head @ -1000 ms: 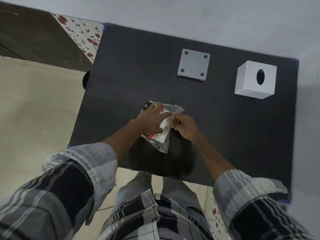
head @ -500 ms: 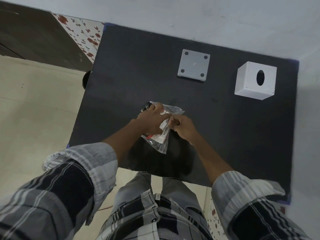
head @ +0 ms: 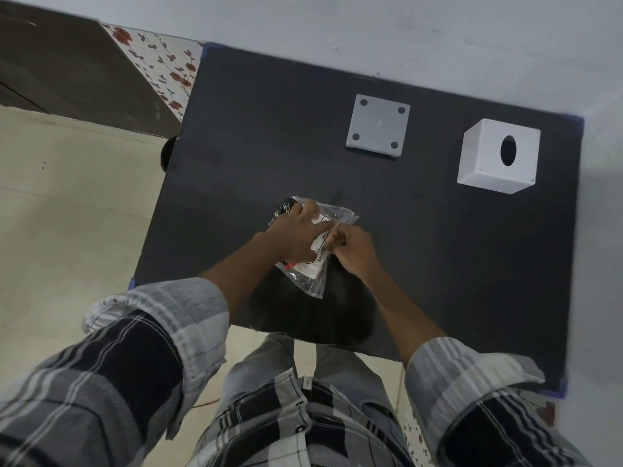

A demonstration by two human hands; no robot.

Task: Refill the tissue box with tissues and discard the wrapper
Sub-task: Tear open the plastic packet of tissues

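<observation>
My right hand [head: 352,251] is curled tight, thumb and forefinger pinched on the edge of the clear plastic wrapper [head: 313,281] where it meets my left forefinger. My left hand [head: 295,235] lies spread over the tissue pack [head: 320,256], fingers pressing it down against the black table [head: 236,136], with the forefinger stretched toward the pinch. The pack sits near the front middle of the table, tilted so one loose corner of the wrapper points back toward me; the white tissues and some print show through the plastic between my hands, and I cannot tell whether the wrapper is torn open. Both my forearms are bare below rolled plaid sleeves [head: 175,318]. Farther back on the table, well apart from the pack, lies a flat grey square plate [head: 378,127] with a dark round spot in each corner. To its right, near the far right corner, stands the white tissue box [head: 485,163], a cube with a dark oval hole in its top. The table stands against a pale wall [head: 404,32], with a beige floor [head: 67,203] to my left.
</observation>
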